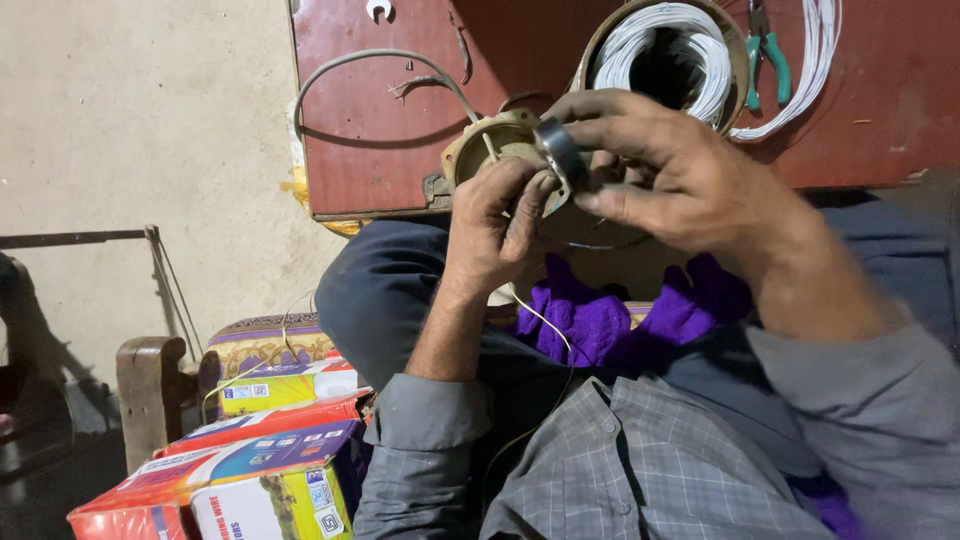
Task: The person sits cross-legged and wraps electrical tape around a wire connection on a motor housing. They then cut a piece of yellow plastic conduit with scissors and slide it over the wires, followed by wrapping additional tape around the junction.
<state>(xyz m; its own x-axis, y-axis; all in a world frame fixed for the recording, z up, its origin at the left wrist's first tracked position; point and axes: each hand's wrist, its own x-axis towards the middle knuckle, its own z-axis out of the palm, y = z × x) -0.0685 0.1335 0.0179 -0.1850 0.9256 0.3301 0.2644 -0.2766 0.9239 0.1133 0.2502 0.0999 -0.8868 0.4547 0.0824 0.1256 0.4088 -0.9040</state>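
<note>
Round metal housing [500, 150], dull and beige with a worn rim, is what I see held up in front of the chest, above the lap and just before the edge of the red-brown table [380, 120]. My left hand [497, 222] is closed on its lower edge, the fingers curled tight against the rim. My right hand [665, 170] comes over from the other side; its thumb and forefinger are pinched on a small dark ring [560, 150] which lies against the housing's rim, and the other fingers are spread. What is behind the right hand I cannot tell, the palm covers it.

A thin pale wire [545, 325] hangs from the housing down past the left wrist to the grey checked shirt [640, 460]. Below the hands a purple cloth [600, 320] lies on the lap.

On the table, a grey cable [370, 62] bends from the housing to the left. Behind the right hand is a coil of white wire [670, 45] in a round holder, and green-handled pliers [768, 50] are just beside it. A spanner head [379, 9] shows at the top edge.

At lower left, coloured cardboard boxes [250, 450] are stacked beside a wooden bench [150, 390].
</note>
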